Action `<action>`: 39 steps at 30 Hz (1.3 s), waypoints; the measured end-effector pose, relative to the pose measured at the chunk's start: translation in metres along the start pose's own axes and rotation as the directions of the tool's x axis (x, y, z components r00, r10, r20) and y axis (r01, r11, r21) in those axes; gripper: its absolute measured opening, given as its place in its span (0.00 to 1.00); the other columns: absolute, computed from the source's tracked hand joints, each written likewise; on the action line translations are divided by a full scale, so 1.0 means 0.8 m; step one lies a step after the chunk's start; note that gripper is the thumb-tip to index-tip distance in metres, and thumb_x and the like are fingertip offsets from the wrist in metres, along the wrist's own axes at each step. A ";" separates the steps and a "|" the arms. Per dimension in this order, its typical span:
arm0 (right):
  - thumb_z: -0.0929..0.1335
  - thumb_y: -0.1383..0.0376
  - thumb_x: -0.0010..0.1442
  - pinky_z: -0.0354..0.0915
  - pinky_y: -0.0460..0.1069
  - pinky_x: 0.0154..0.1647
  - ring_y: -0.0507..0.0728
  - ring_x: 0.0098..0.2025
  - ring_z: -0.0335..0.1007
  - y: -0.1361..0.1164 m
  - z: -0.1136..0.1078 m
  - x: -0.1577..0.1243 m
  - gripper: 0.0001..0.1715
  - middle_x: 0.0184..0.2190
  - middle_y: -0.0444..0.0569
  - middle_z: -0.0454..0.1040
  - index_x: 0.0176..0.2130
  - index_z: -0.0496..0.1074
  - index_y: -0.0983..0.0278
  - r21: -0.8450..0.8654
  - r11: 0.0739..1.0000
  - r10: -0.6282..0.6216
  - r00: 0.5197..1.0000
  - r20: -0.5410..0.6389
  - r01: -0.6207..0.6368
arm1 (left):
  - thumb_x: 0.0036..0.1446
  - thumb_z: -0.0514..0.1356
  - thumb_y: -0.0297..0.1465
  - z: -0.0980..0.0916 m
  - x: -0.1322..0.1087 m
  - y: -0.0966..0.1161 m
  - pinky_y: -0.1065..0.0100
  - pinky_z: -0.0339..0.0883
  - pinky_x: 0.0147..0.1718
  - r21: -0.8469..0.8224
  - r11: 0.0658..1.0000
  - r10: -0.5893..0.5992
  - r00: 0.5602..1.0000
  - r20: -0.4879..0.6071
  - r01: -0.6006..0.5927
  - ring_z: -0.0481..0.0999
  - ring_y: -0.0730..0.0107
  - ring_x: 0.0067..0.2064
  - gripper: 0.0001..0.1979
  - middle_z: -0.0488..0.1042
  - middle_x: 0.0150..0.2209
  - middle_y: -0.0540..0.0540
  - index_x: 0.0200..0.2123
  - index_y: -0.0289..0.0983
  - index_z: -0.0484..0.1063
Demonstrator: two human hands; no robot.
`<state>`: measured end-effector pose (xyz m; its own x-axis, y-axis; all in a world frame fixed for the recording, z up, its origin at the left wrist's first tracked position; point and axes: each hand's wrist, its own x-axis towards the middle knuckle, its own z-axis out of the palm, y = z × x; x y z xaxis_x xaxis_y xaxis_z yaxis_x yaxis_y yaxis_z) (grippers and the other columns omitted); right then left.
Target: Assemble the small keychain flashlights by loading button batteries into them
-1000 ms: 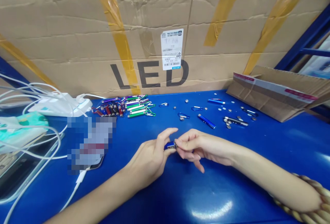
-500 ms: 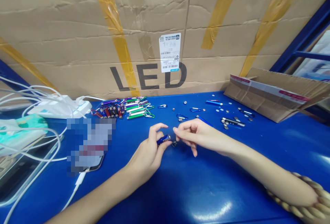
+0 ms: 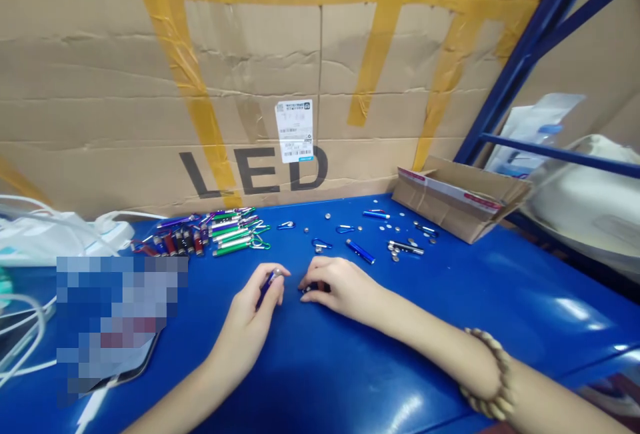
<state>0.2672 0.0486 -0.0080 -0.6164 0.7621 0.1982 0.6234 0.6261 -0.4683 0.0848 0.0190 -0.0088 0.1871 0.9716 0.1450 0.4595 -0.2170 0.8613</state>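
My left hand (image 3: 249, 311) is closed around a small blue flashlight (image 3: 266, 289), its silver end pointing up between thumb and forefinger. Just to the right, my right hand (image 3: 345, 285) is down at the table with thumb and fingers curled in around a small dark and shiny piece (image 3: 304, 290), mostly hidden by the fingers. Beyond the hands lie a loose blue flashlight tube (image 3: 360, 251), a blue carabiner clip (image 3: 321, 243) and several button cells (image 3: 395, 255).
Finished-looking flashlights with carabiners (image 3: 233, 245) are piled at the back left. A pixelated phone (image 3: 135, 347) and white cables lie left. A black tube (image 3: 406, 247) and an open cardboard box (image 3: 450, 211) are at right. A large taped carton (image 3: 260, 87) stands behind.
The view has turned rightward. My right hand has moved from beside the flashlight's end down to the small piece on the table. My left hand has tilted the flashlight more upright.
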 end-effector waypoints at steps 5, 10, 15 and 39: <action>0.68 0.58 0.55 0.59 0.46 0.28 0.56 0.33 0.71 0.008 -0.019 0.005 0.11 0.32 0.49 0.75 0.33 0.75 0.64 -0.227 0.948 0.210 0.975 -0.073 -0.221 | 0.60 0.47 0.41 0.005 -0.002 0.007 0.71 0.57 0.28 -0.088 0.995 -0.035 0.999 0.012 0.036 0.63 0.71 0.27 0.14 0.61 0.22 0.53 0.36 0.38 0.64; 0.67 0.61 0.57 0.58 0.46 0.28 0.57 0.36 0.72 0.019 -0.030 0.006 0.08 0.35 0.49 0.75 0.34 0.74 0.62 -0.309 0.910 0.245 0.960 -0.136 -0.276 | 0.61 0.46 0.42 0.008 -0.005 0.007 0.71 0.57 0.27 -0.091 0.996 -0.001 0.999 0.048 0.005 0.62 0.71 0.26 0.15 0.61 0.22 0.53 0.33 0.38 0.64; 0.67 0.66 0.56 0.58 0.45 0.27 0.54 0.36 0.71 0.028 -0.036 0.006 0.06 0.36 0.46 0.74 0.35 0.74 0.60 -0.311 0.898 0.266 0.947 -0.182 -0.312 | 0.60 0.47 0.41 0.009 -0.009 0.009 0.72 0.55 0.26 -0.071 0.997 -0.027 0.994 0.110 0.035 0.62 0.72 0.26 0.13 0.60 0.22 0.54 0.31 0.38 0.63; 0.67 0.70 0.54 0.65 0.50 0.43 0.57 0.38 0.72 0.045 0.003 0.139 0.12 0.38 0.56 0.75 0.40 0.75 0.69 -0.165 0.971 0.138 0.969 -0.206 -0.173 | 0.59 0.51 0.32 0.014 -0.029 0.010 0.66 0.61 0.39 0.058 0.985 0.156 0.979 0.134 -0.165 0.67 0.68 0.32 0.08 0.72 0.30 0.50 0.32 0.39 0.69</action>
<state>0.2198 0.1554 -0.0050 -0.4122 0.8586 0.3047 0.7916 0.5031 -0.3468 0.0934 -0.0065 -0.0107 0.3708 0.9044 0.2109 0.4723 -0.3792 0.7957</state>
